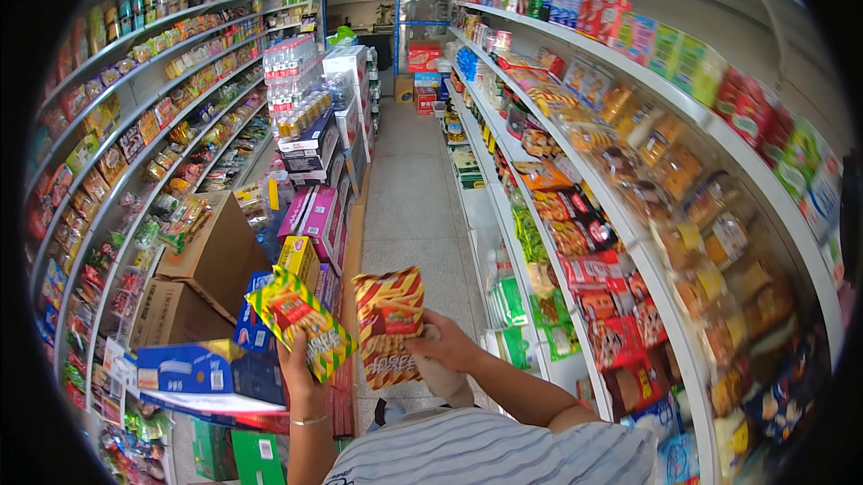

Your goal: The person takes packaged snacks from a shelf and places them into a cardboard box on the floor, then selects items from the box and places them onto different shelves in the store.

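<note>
My left hand point(299, 365) grips a yellow and green striped snack bag point(305, 323) by its lower left side, and the bag leans to the left. Beside it, my right hand point(441, 345) holds a brown and cream striped snack bag point(389, 326) nearly upright by its right edge. A pale, soft-looking item point(441, 370) hangs under the right hand; what it is I cannot tell. The two bags are close together at the front of my body, with a narrow gap between them. Both printed fronts face me.
Shelves of packaged snacks point(145, 124) line the left. On the right, white shelves point(573, 202) hold bread, bags and bottles. Cardboard cartons point(216, 256), a blue box point(209, 370), purple cartons point(313, 219) and packs of bottles point(293, 74) stand left of the tiled aisle floor point(411, 181).
</note>
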A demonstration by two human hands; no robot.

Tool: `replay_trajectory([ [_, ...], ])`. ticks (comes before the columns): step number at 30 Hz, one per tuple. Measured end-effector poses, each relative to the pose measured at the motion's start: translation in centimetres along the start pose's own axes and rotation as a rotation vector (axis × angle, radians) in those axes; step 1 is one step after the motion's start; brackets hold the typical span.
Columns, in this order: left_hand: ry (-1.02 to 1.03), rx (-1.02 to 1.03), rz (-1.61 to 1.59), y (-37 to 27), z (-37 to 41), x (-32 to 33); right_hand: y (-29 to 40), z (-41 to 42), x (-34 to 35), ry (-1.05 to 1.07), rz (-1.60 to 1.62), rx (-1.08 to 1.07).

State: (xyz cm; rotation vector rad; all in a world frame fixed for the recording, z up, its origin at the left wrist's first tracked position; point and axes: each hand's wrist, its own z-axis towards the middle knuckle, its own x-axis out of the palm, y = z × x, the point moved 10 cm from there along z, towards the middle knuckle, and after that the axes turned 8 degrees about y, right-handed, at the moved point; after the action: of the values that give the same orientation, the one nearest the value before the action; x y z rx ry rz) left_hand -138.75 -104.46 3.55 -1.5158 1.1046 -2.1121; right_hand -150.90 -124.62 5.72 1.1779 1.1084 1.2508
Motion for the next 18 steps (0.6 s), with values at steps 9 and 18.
replay_trajectory([
  [9, 0.194, -0.361, 0.202, 15.4, 21.6, 2.4, -8.2, 16.5, -14.6, -0.116, 0.057, 0.228],
  [18, 0.447, -0.506, 0.094, 25.6, 45.8, 11.4, -6.6, 23.1, -34.5, -0.727, 0.316, -0.052],
])
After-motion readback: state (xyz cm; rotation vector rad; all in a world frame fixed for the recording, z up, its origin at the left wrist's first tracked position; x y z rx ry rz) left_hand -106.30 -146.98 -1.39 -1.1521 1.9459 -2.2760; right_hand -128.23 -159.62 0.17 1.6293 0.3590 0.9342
